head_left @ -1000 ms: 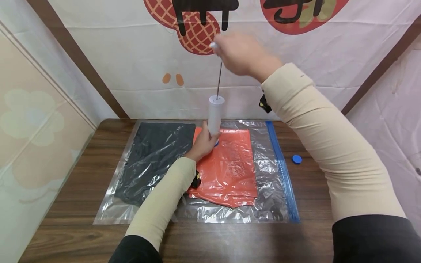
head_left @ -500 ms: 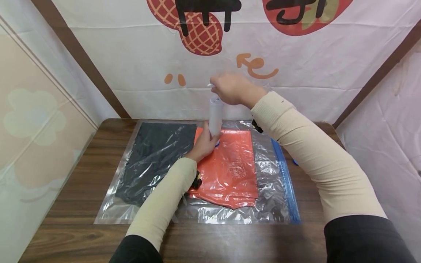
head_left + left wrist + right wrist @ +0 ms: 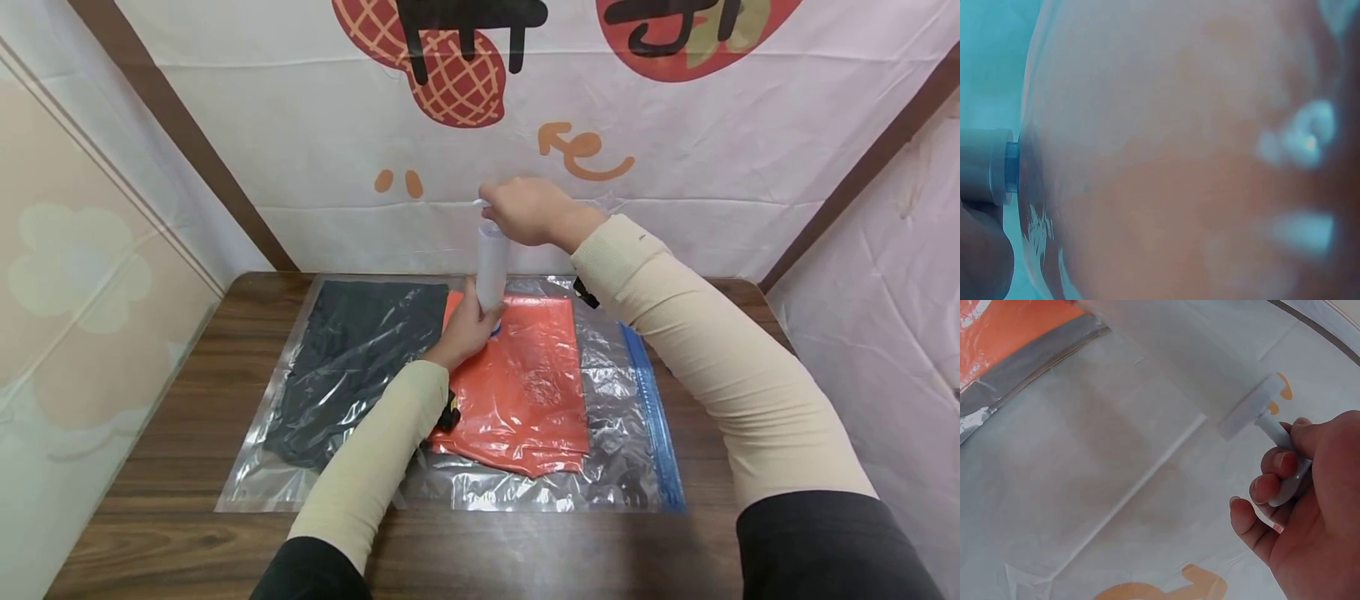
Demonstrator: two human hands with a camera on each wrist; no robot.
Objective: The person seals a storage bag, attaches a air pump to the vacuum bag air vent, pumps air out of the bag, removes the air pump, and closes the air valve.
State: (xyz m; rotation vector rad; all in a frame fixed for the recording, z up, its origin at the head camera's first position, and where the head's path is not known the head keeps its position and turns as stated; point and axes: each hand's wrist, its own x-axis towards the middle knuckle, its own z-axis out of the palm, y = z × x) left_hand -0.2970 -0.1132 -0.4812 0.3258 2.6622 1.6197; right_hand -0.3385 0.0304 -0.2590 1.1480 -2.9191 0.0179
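Head view: right hand (image 3: 528, 210), clamped on the handle (image 3: 1291, 487), has driven it down, left hand (image 3: 467, 332) gripping the pump (image 3: 492, 267) near the tabletop's (image 3: 570, 554) far edge, stroke looking nearly spent!

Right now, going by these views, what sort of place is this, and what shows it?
Probably a fabric-screened work booth: a printed sheet rises behind a wood-grained table, a flowered panel flanks its left side, and a clear plastic bag lies on top.

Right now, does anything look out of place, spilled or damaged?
Nothing stands out. The left hand holds the pump on the valve, the right hand grips the handle, and no tear or spill shows on the bag.
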